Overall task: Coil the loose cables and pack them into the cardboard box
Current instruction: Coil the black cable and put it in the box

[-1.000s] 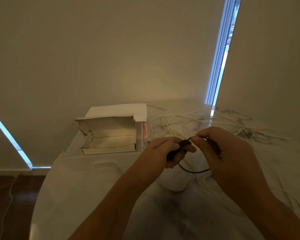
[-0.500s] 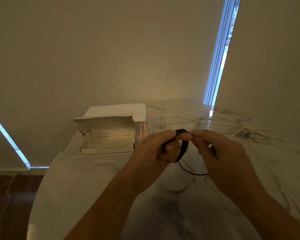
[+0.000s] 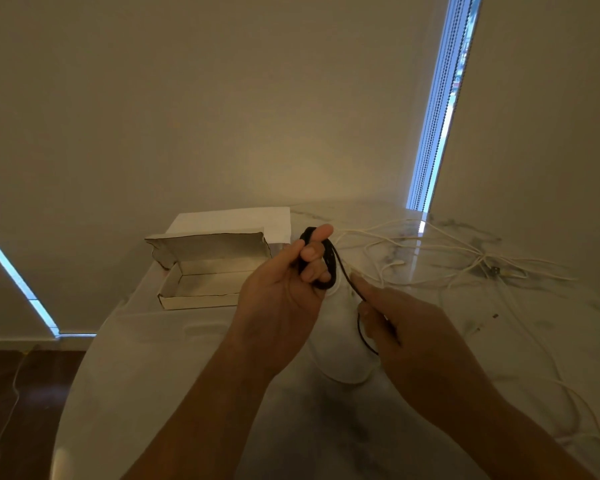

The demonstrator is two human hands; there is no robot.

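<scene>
My left hand (image 3: 284, 289) holds a small coil of black cable (image 3: 329, 261) above the table, thumb and fingers curled round the loops. The cable's free end runs down and right into my right hand (image 3: 402, 327), which pinches it a little below the coil. An open cardboard box (image 3: 201, 292) with its lid raised sits on the table to the left of my hands, and its inside looks bare. Several loose white cables (image 3: 440, 251) lie tangled on the table at the back right.
The white marble table (image 3: 187, 393) has a rounded front-left edge, with dark floor beyond it. A white rounded object (image 3: 340, 358) sits under my hands. More white cable (image 3: 568, 403) trails along the right side. Walls stand close behind.
My left hand has lifted and turned, showing the black coil wound round its fingers. My right hand has slid down and right along the cable, away from the coil.
</scene>
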